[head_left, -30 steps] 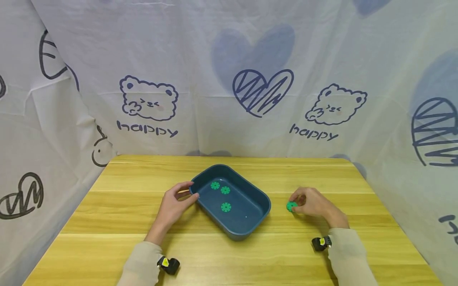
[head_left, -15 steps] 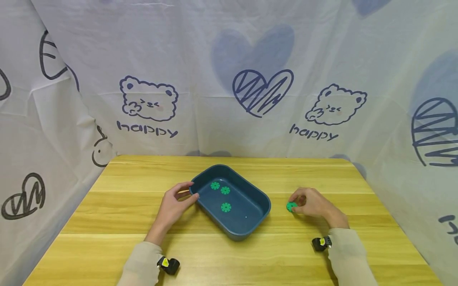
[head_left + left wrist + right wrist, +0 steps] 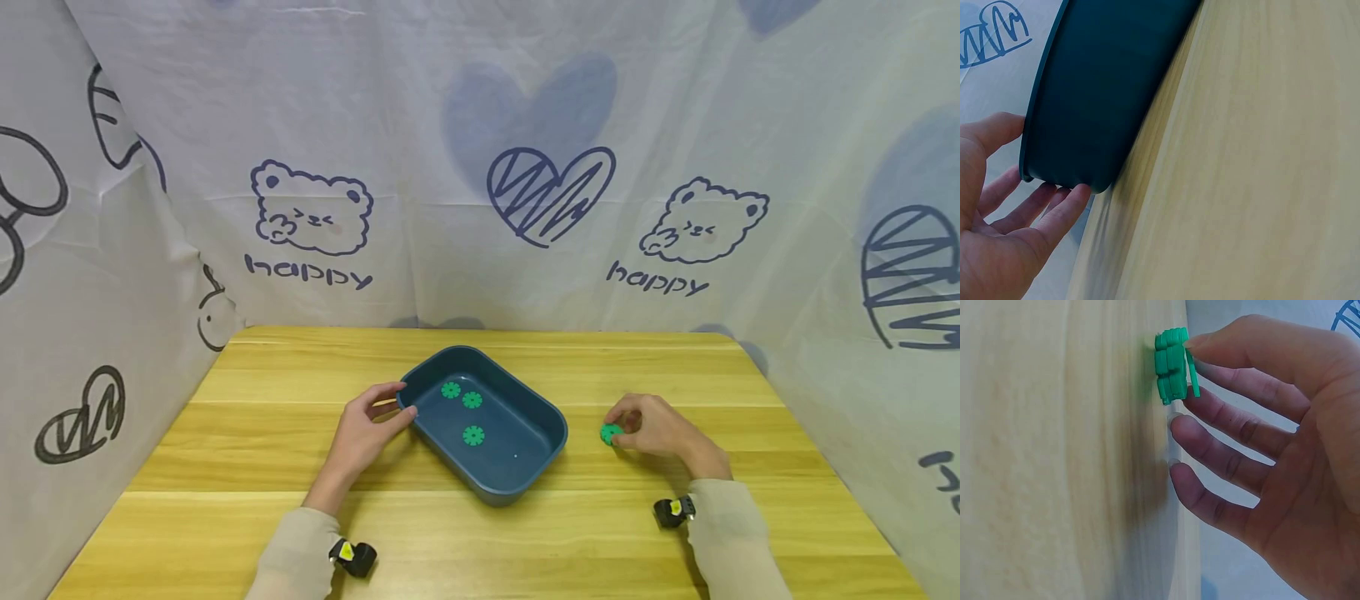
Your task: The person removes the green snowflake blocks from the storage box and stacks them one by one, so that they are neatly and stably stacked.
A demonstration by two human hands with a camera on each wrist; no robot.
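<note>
A dark blue plastic bin [image 3: 517, 400] stands on the table, turned at an angle. Inside it lie three green notched discs, one of them a disc [image 3: 473, 436] nearer the front. My left hand [image 3: 366, 427] holds the bin's left end, with thumb and fingers spread about the corner. To the right of the bin, my right hand [image 3: 654, 423] pinches a thin green disc [image 3: 1194, 378] between thumb and index finger. That disc leans against a short stack of green discs [image 3: 1170, 365] on the table. The right hand's other fingers hang loosely bent below the stack.
The wooden table [image 3: 465, 550] has its back edge along a white printed cloth [image 3: 435, 208], which also hangs at both sides. A small black camera [image 3: 358, 558] is strapped to the left wrist and another black camera [image 3: 669, 512] to the right.
The cloth at the left has shifted a little to the right. Both hands, the bin and the discs stay where they were.
</note>
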